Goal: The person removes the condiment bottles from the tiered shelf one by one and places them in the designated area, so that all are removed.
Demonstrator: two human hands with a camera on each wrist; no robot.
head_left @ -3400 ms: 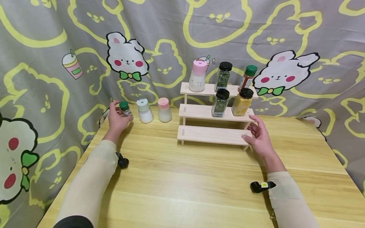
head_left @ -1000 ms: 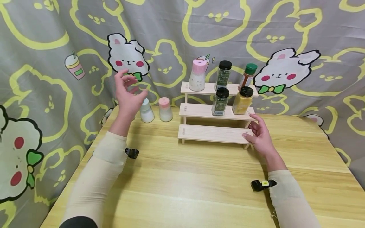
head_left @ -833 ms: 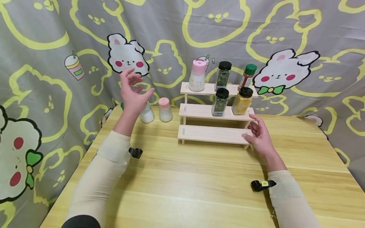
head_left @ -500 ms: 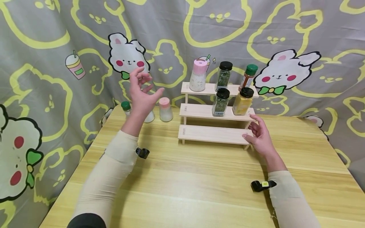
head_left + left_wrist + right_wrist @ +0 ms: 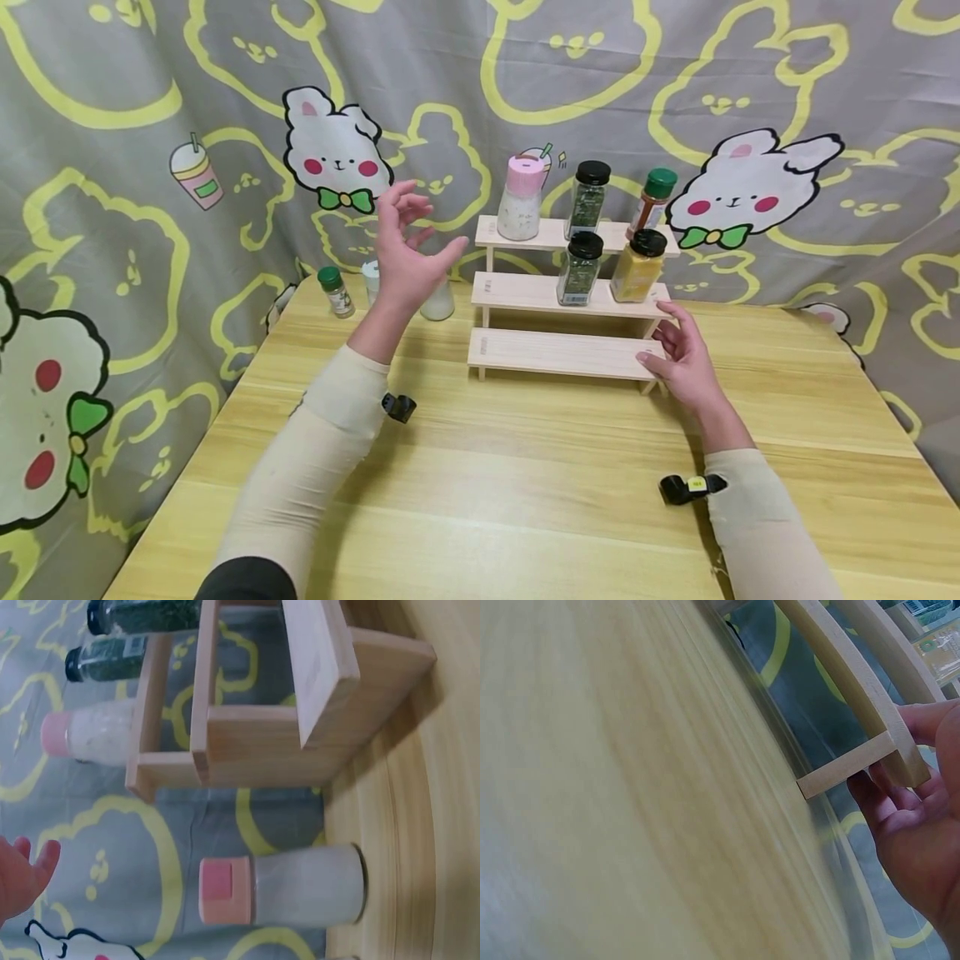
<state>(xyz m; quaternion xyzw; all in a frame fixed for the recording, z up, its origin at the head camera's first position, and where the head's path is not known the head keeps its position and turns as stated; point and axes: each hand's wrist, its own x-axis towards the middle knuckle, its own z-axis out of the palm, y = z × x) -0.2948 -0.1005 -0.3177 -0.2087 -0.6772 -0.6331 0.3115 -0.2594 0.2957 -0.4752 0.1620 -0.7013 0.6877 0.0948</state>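
My left hand (image 5: 412, 254) hovers with fingers spread and nothing in it, in front of a pink-capped shaker. That shaker's (image 5: 285, 889) cap is hidden behind the hand in the head view but shows in the left wrist view. My right hand (image 5: 684, 358) grips the right end of a three-step wooden rack (image 5: 562, 350), thumb on the lowest step. On the top step stand a pink-capped shaker (image 5: 519, 212), a black-capped herb jar (image 5: 588, 200) and a green-capped red spice jar (image 5: 652, 204). The middle step bears another herb jar (image 5: 579, 271) and a yellow spice jar (image 5: 637, 268).
A small green-capped jar (image 5: 337, 296) stands at the table's back left. Beside it, a pale-capped shaker (image 5: 371, 279) is partly behind my left hand. A patterned curtain (image 5: 435, 67) hangs behind the wooden table (image 5: 480, 500).
My left hand has let go of the small green-capped jar, risen, and moved right past the pale-capped shaker. My right hand has stayed on the rack.
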